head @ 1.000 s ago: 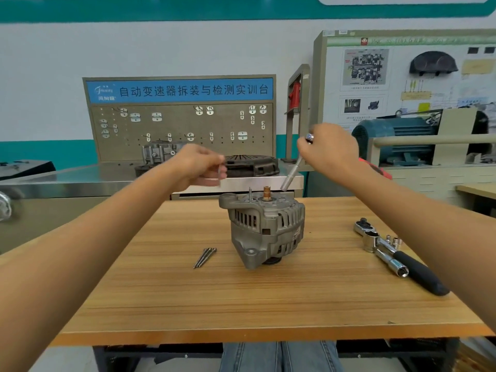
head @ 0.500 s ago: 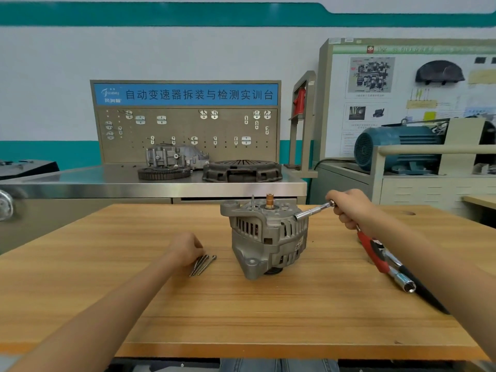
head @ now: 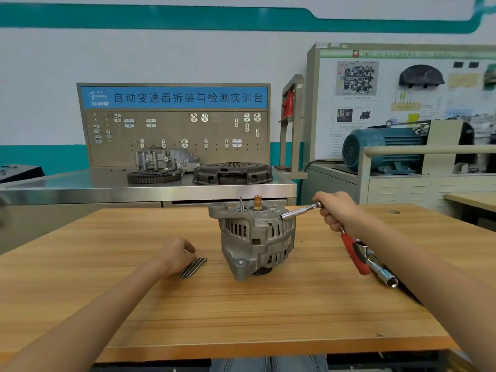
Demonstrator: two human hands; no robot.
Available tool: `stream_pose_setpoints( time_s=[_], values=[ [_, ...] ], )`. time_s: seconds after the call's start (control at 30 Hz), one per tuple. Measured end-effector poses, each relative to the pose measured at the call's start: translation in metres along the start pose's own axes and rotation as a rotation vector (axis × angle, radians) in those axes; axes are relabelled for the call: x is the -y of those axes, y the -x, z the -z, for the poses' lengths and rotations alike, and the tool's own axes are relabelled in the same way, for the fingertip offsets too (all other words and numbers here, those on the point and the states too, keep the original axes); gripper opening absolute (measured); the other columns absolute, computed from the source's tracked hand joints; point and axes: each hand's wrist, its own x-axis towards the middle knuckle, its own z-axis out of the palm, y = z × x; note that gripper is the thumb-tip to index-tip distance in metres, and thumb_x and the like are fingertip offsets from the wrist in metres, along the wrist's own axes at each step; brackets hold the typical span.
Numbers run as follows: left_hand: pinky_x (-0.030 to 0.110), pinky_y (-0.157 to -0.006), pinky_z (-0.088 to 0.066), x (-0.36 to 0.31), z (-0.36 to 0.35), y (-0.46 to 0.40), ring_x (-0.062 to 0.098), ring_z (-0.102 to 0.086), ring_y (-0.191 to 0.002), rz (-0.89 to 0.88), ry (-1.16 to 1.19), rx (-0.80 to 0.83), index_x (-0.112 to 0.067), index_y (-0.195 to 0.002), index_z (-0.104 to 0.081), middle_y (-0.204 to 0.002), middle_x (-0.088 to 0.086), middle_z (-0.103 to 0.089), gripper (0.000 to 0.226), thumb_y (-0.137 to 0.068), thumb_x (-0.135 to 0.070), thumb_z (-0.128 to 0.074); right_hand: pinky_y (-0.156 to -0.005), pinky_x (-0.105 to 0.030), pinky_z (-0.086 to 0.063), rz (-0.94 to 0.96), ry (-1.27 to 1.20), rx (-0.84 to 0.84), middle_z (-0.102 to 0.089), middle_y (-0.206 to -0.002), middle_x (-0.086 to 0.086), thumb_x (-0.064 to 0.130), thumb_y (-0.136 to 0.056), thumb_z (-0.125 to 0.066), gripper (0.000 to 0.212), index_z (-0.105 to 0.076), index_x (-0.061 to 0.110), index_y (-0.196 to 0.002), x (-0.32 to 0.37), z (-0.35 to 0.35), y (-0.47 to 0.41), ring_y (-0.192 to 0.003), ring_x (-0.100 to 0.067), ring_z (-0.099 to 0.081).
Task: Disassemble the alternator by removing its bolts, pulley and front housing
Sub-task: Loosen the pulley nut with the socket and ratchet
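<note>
The grey alternator (head: 255,237) stands on the wooden table (head: 241,312), its brass-tipped shaft (head: 258,202) pointing up with no pulley on it. A thin stud sticks up beside the shaft. My left hand (head: 178,253) rests on the table left of the alternator, and its loosely bent fingertips touch several long bolts (head: 193,267) lying side by side. My right hand (head: 335,210) grips a red-handled socket wrench (head: 351,251). Its chrome extension (head: 299,211) points left, and the socket end meets the alternator's upper right rim.
A second ratchet with a chrome socket (head: 386,277) and black handle lies on the table under my right forearm. Behind stands a steel bench (head: 80,191) with a clutch cover (head: 233,173), a ring gear and a housing. A blue motor (head: 383,146) sits at the right.
My left hand came down from above the alternator to the bolts on the table. My right hand lowered the wrench from above the alternator to its right side.
</note>
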Motion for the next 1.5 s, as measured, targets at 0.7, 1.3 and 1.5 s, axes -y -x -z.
stream_pose_setpoints(
  time_s=[0.7,1.3,1.5],
  values=[
    [0.026,-0.063,-0.034,-0.199,0.052,0.029,0.016,-0.048,-0.074,-0.759,-0.316,-0.057,-0.006,-0.106,-0.048,-0.085,0.003,-0.053,0.020,-0.103,-0.019,-0.034,-0.037,-0.016,-0.025,-0.097,-0.609,0.453,-0.044,-0.058,-0.001,0.014,-0.092,-0.027,0.028,-0.050,0.005,-0.079,0.024,-0.012,0.012,-0.039,-0.006,-0.030],
    [0.009,-0.060,-0.034,-0.190,0.055,0.029,-0.005,-0.046,-0.066,-0.964,-0.056,-0.086,-0.015,-0.119,-0.054,-0.080,-0.013,-0.052,0.026,-0.101,-0.027,-0.038,-0.041,-0.024,-0.046,-0.172,-1.284,0.817,-0.048,-0.070,-0.009,-0.016,-0.056,-0.074,0.036,-0.056,-0.005,-0.087,0.008,0.017,0.023,-0.044,-0.014,-0.048],
    [0.016,-0.051,-0.036,-0.205,0.043,0.033,0.003,-0.045,-0.060,-0.687,0.173,0.033,-0.010,-0.109,-0.056,-0.079,-0.004,-0.053,0.027,-0.101,-0.029,-0.038,-0.047,-0.019,-0.046,-0.163,-0.965,0.388,-0.051,-0.069,-0.005,-0.001,-0.074,-0.064,0.015,-0.055,0.001,-0.086,-0.001,0.066,0.005,-0.049,-0.008,-0.049]
  ],
)
